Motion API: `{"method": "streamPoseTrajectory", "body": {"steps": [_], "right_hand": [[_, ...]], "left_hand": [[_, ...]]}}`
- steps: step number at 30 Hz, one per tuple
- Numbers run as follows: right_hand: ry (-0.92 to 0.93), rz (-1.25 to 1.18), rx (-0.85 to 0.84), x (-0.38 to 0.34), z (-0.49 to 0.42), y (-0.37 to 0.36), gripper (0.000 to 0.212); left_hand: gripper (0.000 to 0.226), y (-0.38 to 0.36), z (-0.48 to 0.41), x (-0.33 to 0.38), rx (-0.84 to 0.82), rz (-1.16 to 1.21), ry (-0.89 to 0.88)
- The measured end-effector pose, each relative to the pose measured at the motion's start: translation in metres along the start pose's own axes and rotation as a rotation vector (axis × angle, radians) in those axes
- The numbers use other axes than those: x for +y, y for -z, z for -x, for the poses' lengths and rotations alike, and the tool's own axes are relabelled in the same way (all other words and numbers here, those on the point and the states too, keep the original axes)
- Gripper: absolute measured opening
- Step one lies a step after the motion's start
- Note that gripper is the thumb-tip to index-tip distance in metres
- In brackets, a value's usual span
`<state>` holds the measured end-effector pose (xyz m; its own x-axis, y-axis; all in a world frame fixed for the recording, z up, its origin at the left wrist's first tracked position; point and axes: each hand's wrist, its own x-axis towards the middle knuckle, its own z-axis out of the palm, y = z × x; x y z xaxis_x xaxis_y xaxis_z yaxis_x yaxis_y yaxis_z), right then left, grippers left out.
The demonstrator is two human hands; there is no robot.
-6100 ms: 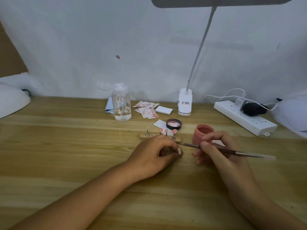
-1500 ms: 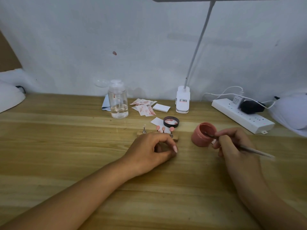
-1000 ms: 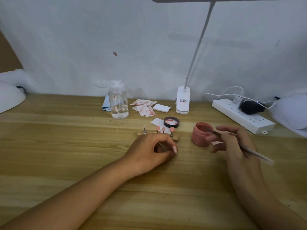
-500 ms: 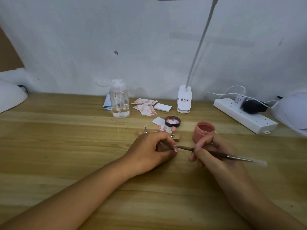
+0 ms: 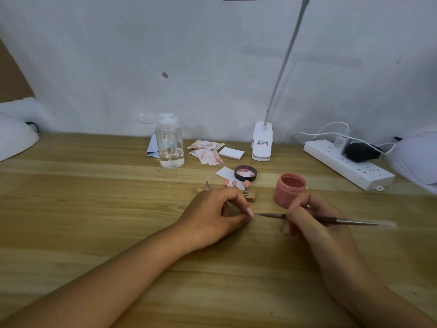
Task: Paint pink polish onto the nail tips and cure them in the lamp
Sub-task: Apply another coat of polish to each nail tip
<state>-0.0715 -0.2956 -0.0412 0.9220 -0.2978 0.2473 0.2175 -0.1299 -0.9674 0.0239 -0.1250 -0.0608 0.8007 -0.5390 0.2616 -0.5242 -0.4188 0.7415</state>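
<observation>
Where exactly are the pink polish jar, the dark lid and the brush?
pink polish jar [image 5: 282, 194], head view, on its side wall.
dark lid [image 5: 245, 180], head view, on its front rim.
brush [image 5: 354, 222], head view, on its metal handle.

White wall [image 5: 142, 55] behind wooden table [image 5: 71, 209]

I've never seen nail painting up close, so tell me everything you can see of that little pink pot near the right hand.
The pink pot is a small, squat, round jar, plastic-looking, matte salmon outside. It stands upright and open on the wooden table, with pink polish coating its inside. The right hand overlaps its lower front; contact is unclear. A dark lid lies apart, behind-left.
</observation>
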Motion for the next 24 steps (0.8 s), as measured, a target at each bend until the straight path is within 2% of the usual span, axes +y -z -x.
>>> {"method": "streamPoseTrajectory", "body": {"steps": [5, 8, 11, 13, 16, 24], "right_hand": [[0.016, 0.049, -0.057, -0.0020, 0.0014, -0.0037, 0.009], [0.001, 0.040, 0.044, 0.0019, -0.0002, -0.0001, 0.016], [-0.035, -0.101, 0.114, 0.0038, -0.0018, 0.0022, 0.015], [-0.023, -0.163, 0.081, 0.0034, -0.0023, 0.0025, 0.012], [0.010, -0.126, 0.013, 0.0017, -0.0019, 0.0014, 0.007], [-0.014, -0.018, 0.002, 0.0025, -0.0023, 0.0001, 0.010]], "left_hand": [[0.009, 0.0003, 0.0012, 0.0010, 0.008, -0.016, -0.008], [0.008, 0.0001, 0.0023, 0.0018, 0.020, -0.024, -0.008], [0.009, 0.0004, 0.0028, 0.0025, 0.018, -0.046, -0.039], [0.012, 0.0009, 0.0033, 0.0027, 0.024, -0.075, -0.069], [0.011, 0.0010, 0.0034, 0.0028, 0.038, -0.111, -0.092], [0.016, 0.0008, 0.0058, 0.0041, 0.054, -0.213, -0.147]]}}
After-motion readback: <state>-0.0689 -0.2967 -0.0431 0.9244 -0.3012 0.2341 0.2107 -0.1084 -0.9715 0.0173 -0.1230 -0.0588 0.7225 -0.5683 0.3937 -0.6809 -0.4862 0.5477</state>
